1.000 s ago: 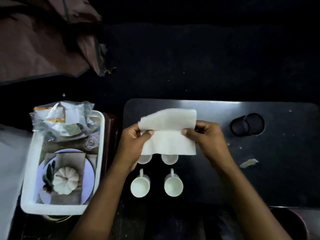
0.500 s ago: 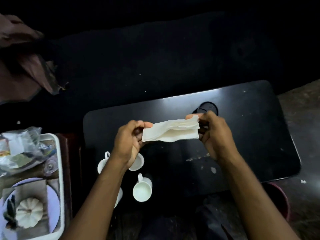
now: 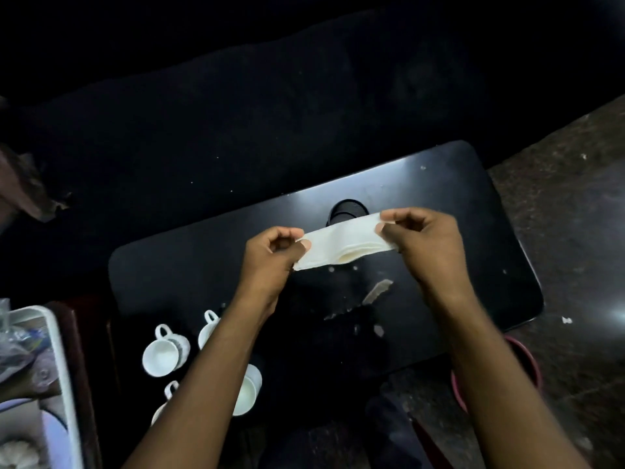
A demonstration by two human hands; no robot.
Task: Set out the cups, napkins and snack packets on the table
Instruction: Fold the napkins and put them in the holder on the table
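Note:
A folded white napkin (image 3: 341,243) is stretched between both hands above the black table (image 3: 176,265). My left hand (image 3: 274,253) pinches its left end and my right hand (image 3: 422,238) pinches its right end. Several white cups (image 3: 162,353) with handles stand on the table's near left part; my left forearm hides parts of three of them. Snack packets in a clear bag (image 3: 13,346) lie in the white tray (image 3: 64,377) at the far left, mostly cut off by the frame edge.
A black cylindrical holder (image 3: 348,211) stands on the table just behind the napkin. Small scraps (image 3: 377,292) lie on the table's middle. A reddish bowl rim (image 3: 527,357) shows at the table's near right edge. Brown cloth (image 3: 23,187) lies at far left.
The view swung left to right, so the tray slid to the frame edge. Both hands carried the napkin from over the cups toward the table's middle, folded flatter into a narrow band.

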